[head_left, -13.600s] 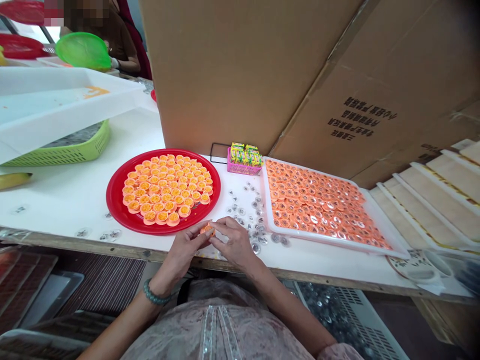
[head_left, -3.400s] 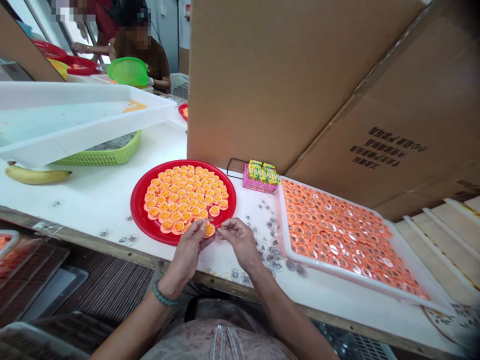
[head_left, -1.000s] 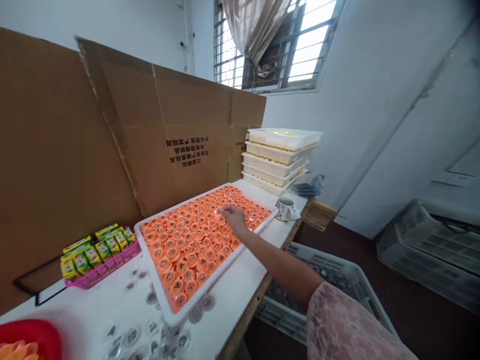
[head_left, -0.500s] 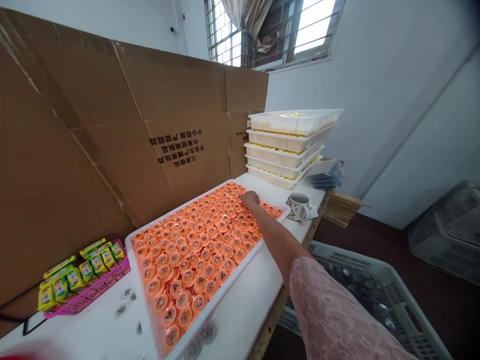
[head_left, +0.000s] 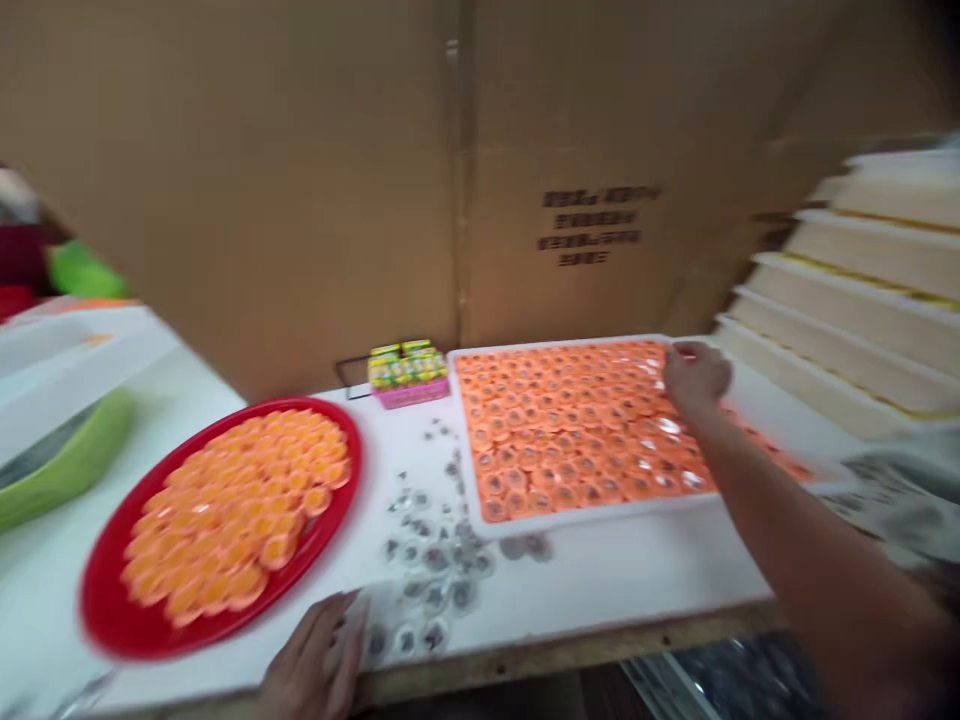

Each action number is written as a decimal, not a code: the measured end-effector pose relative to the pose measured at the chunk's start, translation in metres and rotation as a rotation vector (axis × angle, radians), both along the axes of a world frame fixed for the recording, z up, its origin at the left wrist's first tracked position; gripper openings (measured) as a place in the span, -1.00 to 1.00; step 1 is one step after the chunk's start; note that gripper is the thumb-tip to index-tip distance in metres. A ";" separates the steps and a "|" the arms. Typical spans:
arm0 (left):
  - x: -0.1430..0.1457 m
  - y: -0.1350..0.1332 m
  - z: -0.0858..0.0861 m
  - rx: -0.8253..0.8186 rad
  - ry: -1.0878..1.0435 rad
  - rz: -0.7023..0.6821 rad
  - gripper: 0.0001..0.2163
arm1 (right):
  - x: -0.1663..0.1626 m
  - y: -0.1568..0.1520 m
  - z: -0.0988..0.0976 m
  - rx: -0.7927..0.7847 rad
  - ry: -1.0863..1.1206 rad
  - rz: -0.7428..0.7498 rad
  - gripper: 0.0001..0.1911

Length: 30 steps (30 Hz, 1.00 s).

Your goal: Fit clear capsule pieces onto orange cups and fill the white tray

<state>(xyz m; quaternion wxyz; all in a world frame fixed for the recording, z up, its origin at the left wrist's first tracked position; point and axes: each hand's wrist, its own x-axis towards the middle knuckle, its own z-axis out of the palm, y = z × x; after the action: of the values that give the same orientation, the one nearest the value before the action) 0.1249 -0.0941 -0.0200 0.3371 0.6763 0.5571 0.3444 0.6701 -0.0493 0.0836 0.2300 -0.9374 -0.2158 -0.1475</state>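
Note:
The picture is smeared by motion. My right hand (head_left: 694, 375) reaches over the far right part of a white tray (head_left: 600, 516) packed with several orange round pieces (head_left: 570, 430); its fingers are curled down on them, and whether they hold one is hidden. My left hand (head_left: 313, 665) lies at the table's near edge with fingers stretched out, beside several small clear round lids (head_left: 435, 560). To the left stands a red plate (head_left: 105, 600) with several orange and yellow pieces (head_left: 232, 515).
A small pink basket (head_left: 409, 390) with yellow-green packets sits behind the lids. Brown cardboard (head_left: 300, 180) walls off the back. Stacked white trays (head_left: 862, 290) stand at the right. A green basket (head_left: 60, 470) under a white tray (head_left: 67, 355) is at the left.
The view has swung back left, so the red plate and my left hand show again. My right hand stays over the far right end of the orange tray.

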 end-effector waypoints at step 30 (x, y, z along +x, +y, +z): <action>-0.079 0.046 0.022 -0.013 -0.392 0.259 -0.73 | -0.448 0.083 -0.068 -0.151 -0.024 1.473 -0.75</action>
<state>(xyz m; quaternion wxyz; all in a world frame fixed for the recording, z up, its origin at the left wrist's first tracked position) 0.0463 -0.0479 0.0018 0.3961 0.5173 0.5655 0.5058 0.2223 0.0337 0.0151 0.2018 -0.5612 -0.8011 0.0502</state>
